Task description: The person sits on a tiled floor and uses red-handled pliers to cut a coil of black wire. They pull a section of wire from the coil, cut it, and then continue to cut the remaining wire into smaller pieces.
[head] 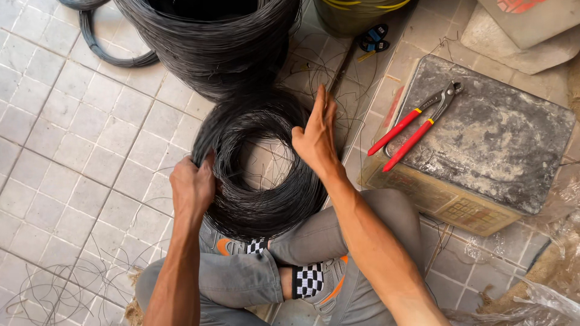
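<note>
Left hand (pixel 192 184) is clamped on the left side of the small wire coil (pixel 257 166), fingers wrapped over the bundle. Right hand (pixel 316 136) is flat and spread, fingers together and extended, pressed on the coil's right rim, gripping nothing. The coil sits between both hands, its lower edge against the crossed legs and a shoe (pixel 226 244).

Risks, my read:
- Right hand only presses. If it lifts, the springy turns could fan out and tangle.
- Loose ends stick out inside the ring and just right of the right hand; bare skin there could get pricked or scratched.
- Stray wire strands (pixel 66 290) lie on the floor below and left of the left hand: snag hazard for feet, and they could mix into the coil.

Beyond the fingertips: large wire spool (pixel 211 48), much bulkier, nearly touching the small coil, so turns could catch.

Right of the right hand: red-handled pliers (pixel 417 124) on a dusty box (pixel 483 151), apart from the hand.

Surface: pale square-tiled floor (pixel 72 133), gritty. Crumpled plastic sheet (pixel 544 296) far lower right. Cramped corner.
</note>
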